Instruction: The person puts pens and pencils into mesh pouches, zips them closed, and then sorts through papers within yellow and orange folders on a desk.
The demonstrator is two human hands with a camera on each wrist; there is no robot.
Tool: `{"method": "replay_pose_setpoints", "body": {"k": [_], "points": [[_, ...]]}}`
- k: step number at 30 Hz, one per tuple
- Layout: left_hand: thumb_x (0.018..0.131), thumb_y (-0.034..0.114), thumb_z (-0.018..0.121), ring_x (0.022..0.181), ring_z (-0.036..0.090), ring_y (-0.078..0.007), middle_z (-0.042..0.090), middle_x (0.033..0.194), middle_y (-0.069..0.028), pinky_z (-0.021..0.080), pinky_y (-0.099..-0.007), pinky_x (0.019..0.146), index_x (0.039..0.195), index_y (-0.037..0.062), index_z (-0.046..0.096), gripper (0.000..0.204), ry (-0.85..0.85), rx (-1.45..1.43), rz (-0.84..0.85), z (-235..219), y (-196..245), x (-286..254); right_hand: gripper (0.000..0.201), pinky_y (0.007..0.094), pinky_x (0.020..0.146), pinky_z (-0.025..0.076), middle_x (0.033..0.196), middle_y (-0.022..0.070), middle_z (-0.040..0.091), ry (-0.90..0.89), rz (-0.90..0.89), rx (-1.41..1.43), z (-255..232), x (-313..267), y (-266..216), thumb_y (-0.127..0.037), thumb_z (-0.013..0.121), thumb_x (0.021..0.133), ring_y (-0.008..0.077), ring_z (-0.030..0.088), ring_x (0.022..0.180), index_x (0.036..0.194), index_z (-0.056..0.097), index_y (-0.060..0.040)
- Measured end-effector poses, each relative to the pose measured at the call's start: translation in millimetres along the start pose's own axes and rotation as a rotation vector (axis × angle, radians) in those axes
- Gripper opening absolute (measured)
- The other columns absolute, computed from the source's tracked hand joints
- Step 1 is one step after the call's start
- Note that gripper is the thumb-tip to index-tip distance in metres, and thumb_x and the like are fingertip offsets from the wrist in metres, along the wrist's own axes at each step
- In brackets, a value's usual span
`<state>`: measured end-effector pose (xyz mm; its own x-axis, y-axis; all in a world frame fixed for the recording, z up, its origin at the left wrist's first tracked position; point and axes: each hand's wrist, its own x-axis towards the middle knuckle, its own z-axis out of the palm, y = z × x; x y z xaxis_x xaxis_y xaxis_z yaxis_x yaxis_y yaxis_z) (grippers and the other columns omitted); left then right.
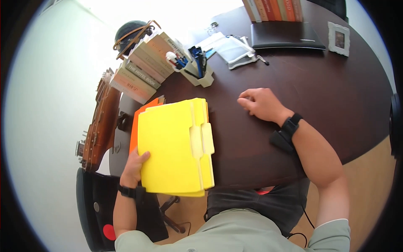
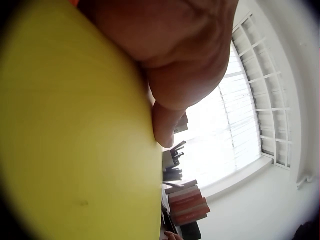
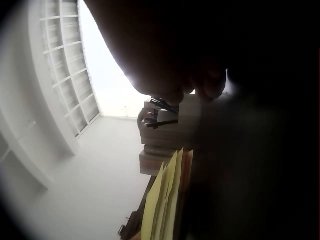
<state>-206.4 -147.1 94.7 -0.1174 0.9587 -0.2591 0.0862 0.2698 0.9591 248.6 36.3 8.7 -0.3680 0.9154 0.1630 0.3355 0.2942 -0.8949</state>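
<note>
My left hand (image 1: 134,166) grips a stack of yellow file folders (image 1: 168,147) by its left edge, the thumb lying on the top folder and the other fingers hidden beneath. The folders' cut tabs face right, and the stack's lower end juts past the table's near edge. An orange folder (image 1: 134,126) shows along the left and top of the yellow ones. In the left wrist view, the yellow surface (image 2: 85,135) fills the left side below the hand. My right hand (image 1: 264,104) is over the table right of the folders, fingers loosely curled, holding nothing.
Beyond the folders stand a pen holder (image 1: 197,75) and a row of books (image 1: 142,71). A clear zip pouch (image 1: 235,52), a black laptop (image 1: 287,35), more books (image 1: 275,10) and a white picture frame (image 1: 338,38) lie farther back. A guitar (image 1: 100,126) leans at the left.
</note>
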Motion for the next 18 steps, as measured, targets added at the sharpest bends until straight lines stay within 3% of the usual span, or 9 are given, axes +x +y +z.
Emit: {"method": "replay_pose_setpoints", "body": {"k": [4,7,8,11,12,15,16,18], "points": [[0.093,0.018,0.080,0.107,0.071,-0.0234,0.069,0.125,-0.0122,0.060,-0.0357,0.093,0.137,-0.0026,0.056,0.054,-0.107,-0.115,-0.007,57.9,-7.8,-1.0,0.058,0.0304,0.073,0.061,0.102,0.0164,0.074,-0.183,0.238,0.319,-0.1,1.1,-11.0,-0.050,0.063,0.102,0.0187,0.073,0.081,0.128,0.067,0.0026],[0.095,0.016,0.078,0.109,0.070,-0.0232,0.069,0.127,-0.0114,0.059,-0.0359,0.095,0.137,-0.0016,0.054,0.052,-0.161,-0.207,-0.018,101.4,-15.2,10.7,0.070,0.0330,0.080,0.063,0.122,0.0224,0.068,-0.281,0.362,0.490,-18.8,-1.2,-20.7,-0.055,0.061,0.101,0.0250,0.074,0.090,0.139,0.058,0.0031],[0.095,0.015,0.077,0.111,0.070,-0.0233,0.068,0.127,-0.0112,0.059,-0.0360,0.096,0.138,-0.0012,0.054,0.051,-0.180,-0.245,-0.014,112.1,-21.5,18.7,0.076,0.0342,0.085,0.063,0.131,0.0246,0.063,-0.282,0.311,0.491,-25.7,0.5,-13.4,-0.054,0.063,0.101,0.0294,0.072,0.100,0.149,0.048,0.0016],[0.098,0.013,0.074,0.113,0.068,-0.0236,0.067,0.128,-0.0115,0.057,-0.0366,0.099,0.139,-0.0002,0.051,0.049,-0.200,-0.270,-0.027,144.4,-29.4,33.6,0.082,0.0358,0.086,0.063,0.135,0.0278,0.061,-0.110,0.336,0.459,-51.9,-4.0,-3.9,-0.048,0.067,0.099,0.0296,0.073,0.099,0.154,0.038,0.0056],[0.099,0.013,0.072,0.114,0.068,-0.0237,0.066,0.128,-0.0117,0.056,-0.0369,0.100,0.139,0.0001,0.051,0.048,-0.200,-0.264,-0.031,156.4,-29.4,38.4,0.083,0.0361,0.086,0.063,0.135,0.0299,0.060,-0.113,0.329,0.464,-63.7,-4.3,4.3,-0.035,0.070,0.097,0.0291,0.072,0.105,0.159,0.031,0.0026],[0.100,0.013,0.071,0.113,0.068,-0.0250,0.066,0.128,-0.0127,0.056,-0.0378,0.101,0.140,0.0001,0.049,0.047,-0.210,-0.226,-0.027,193.3,-29.3,49.0,0.082,0.0363,0.081,0.062,0.136,0.0301,0.059,-0.093,0.321,0.321,-88.6,-6.6,15.8,-0.024,0.073,0.092,0.0294,0.071,0.106,0.159,0.033,-0.0001],[0.100,0.012,0.070,0.112,0.068,-0.0254,0.066,0.128,-0.0130,0.056,-0.0379,0.101,0.139,-0.0003,0.050,0.046,-0.206,-0.210,-0.020,204.9,-27.7,51.9,0.087,0.0365,0.088,0.059,0.137,0.0284,0.060,-0.081,0.326,0.313,-94.9,-8.5,16.5,-0.015,0.076,0.084,0.0309,0.069,0.113,0.160,0.034,-0.0012],[0.100,0.010,0.069,0.111,0.068,-0.0260,0.066,0.127,-0.0134,0.055,-0.0379,0.100,0.138,-0.0011,0.050,0.043,-0.190,-0.177,-0.004,225.4,-24.2,56.9,0.086,0.0366,0.094,0.056,0.130,0.0263,0.064,0.018,0.264,0.055,-100.7,-8.7,22.9,-0.014,0.076,0.084,0.0303,0.068,0.111,0.159,0.035,-0.0023]]}}
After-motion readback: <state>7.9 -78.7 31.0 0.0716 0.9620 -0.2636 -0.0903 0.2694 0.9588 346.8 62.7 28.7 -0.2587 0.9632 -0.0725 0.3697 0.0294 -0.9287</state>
